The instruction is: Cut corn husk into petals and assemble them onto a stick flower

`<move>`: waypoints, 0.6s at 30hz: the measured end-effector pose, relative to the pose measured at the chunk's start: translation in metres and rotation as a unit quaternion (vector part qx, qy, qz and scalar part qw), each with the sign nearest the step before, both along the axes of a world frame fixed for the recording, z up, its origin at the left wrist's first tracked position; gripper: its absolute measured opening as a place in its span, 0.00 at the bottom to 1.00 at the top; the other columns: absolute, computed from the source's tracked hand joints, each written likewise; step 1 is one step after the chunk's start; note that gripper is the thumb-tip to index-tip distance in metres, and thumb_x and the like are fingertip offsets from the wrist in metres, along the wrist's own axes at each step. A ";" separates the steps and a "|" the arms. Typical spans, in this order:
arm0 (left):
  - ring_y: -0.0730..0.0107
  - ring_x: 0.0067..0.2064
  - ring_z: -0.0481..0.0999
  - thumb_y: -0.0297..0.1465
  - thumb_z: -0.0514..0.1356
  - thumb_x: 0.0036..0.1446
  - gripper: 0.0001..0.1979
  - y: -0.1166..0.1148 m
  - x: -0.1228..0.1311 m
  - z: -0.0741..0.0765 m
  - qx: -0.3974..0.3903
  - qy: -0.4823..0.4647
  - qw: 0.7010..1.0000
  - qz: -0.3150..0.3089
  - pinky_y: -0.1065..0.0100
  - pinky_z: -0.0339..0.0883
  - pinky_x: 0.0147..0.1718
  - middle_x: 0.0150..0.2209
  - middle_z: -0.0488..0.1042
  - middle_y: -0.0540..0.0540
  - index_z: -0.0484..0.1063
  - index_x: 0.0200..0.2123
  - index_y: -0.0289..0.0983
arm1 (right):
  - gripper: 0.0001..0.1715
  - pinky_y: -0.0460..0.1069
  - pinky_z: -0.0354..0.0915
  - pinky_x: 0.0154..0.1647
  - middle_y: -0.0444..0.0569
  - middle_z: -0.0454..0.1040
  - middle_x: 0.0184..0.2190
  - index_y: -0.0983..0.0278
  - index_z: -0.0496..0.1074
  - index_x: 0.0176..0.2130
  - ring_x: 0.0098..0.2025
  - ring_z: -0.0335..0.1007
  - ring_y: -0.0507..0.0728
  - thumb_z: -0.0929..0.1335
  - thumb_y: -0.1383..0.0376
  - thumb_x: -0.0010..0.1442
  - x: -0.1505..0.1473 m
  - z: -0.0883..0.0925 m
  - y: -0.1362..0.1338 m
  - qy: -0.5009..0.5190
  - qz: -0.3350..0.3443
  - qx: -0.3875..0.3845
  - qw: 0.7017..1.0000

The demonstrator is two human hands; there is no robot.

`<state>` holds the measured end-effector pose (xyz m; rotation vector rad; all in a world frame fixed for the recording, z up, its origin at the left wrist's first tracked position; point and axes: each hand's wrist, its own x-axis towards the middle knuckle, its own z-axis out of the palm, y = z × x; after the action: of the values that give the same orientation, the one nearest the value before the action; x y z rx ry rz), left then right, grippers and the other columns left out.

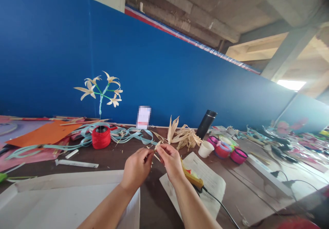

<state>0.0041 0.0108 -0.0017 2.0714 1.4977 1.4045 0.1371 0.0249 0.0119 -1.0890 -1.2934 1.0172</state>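
Observation:
In the middle of the view, my left hand (136, 166) and my right hand (170, 160) meet above the brown table. Both have their fingers pinched on a small pale piece of corn husk (157, 144), whose lower part my fingers hide. Just beyond my right hand lies a heap of dried corn husks (189, 137), one leaf standing up. A yellow glue gun (194, 180) rests on a sheet of paper (212, 184) beside my right wrist, partly hidden by it. At the back left stands a stem with several pale husk flowers (101, 93).
A red spool (101, 138) and light blue ribbon (123, 133) lie at left, near orange paper (46, 134). A white box (64, 194) fills the near left. Right of the husks stand a black bottle (206, 124), a white cup (206, 149) and pink baskets (239, 156). Cables run rightward.

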 end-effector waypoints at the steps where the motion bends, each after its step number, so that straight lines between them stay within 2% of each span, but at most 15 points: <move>1: 0.70 0.34 0.73 0.33 0.52 0.56 0.10 0.000 0.000 0.000 -0.002 -0.007 1.000 -0.002 0.72 0.62 0.33 0.33 0.76 0.49 0.73 0.33 0.41 | 0.15 0.42 0.47 0.16 0.38 0.61 0.14 0.64 0.73 0.30 0.17 0.53 0.47 0.69 0.54 0.49 0.000 0.000 0.000 -0.001 -0.001 0.001 1.000; 6: 0.69 0.34 0.75 0.35 0.53 0.54 0.11 0.002 0.001 0.000 -0.053 -0.073 0.996 -0.019 0.72 0.64 0.32 0.33 0.77 0.49 0.75 0.36 0.43 | 0.16 0.43 0.47 0.15 0.38 0.61 0.14 0.65 0.72 0.29 0.16 0.52 0.47 0.69 0.54 0.49 0.001 0.000 0.001 -0.003 0.000 0.014 1.000; 12: 0.69 0.27 0.74 0.38 0.55 0.50 0.15 0.007 0.003 -0.004 -0.144 -0.161 0.976 -0.033 0.72 0.64 0.26 0.29 0.78 0.50 0.74 0.40 0.42 | 0.15 0.42 0.47 0.14 0.39 0.61 0.15 0.65 0.72 0.30 0.16 0.52 0.47 0.68 0.55 0.50 0.001 -0.001 0.001 -0.010 0.003 0.025 1.000; 18: 0.72 0.24 0.72 0.40 0.56 0.49 0.16 0.008 0.004 -0.005 -0.161 -0.201 0.965 -0.043 0.73 0.62 0.22 0.25 0.76 0.50 0.75 0.39 0.40 | 0.14 0.42 0.49 0.16 0.38 0.60 0.14 0.64 0.71 0.29 0.16 0.53 0.47 0.68 0.55 0.50 0.001 0.000 0.001 -0.006 -0.001 0.023 1.000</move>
<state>0.0078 0.0186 -0.0065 1.5297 1.3411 1.3411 0.1378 0.0258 0.0114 -1.0628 -1.3200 0.9767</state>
